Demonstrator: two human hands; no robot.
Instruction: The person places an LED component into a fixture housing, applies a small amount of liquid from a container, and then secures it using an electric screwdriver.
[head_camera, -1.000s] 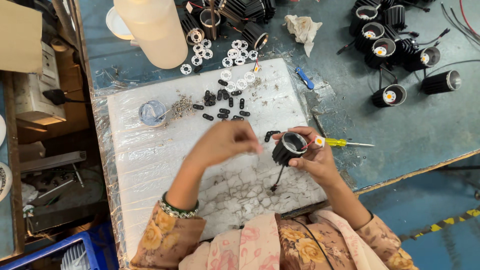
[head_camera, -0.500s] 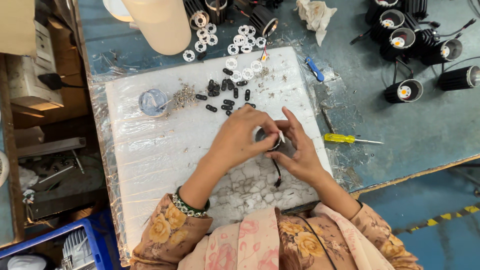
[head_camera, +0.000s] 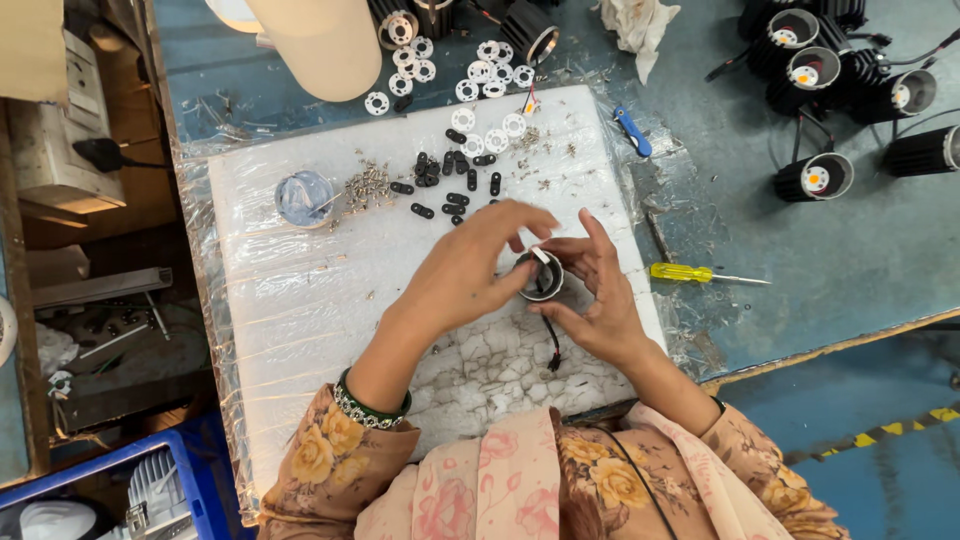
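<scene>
Both hands close their grip on a small black lamp housing (head_camera: 541, 277) held just above the white foam pad (head_camera: 300, 290) on the counter (head_camera: 800, 260). Right hand (head_camera: 600, 300) cradles it from the side, apparently to steady it, fingers curled; left hand (head_camera: 470, 270) arches over, fingertips pinching a small white piece at its rim.

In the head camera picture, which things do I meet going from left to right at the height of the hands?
Blue bin → left hand → black lamp housing → right hand → yellow screwdriver.
</scene>
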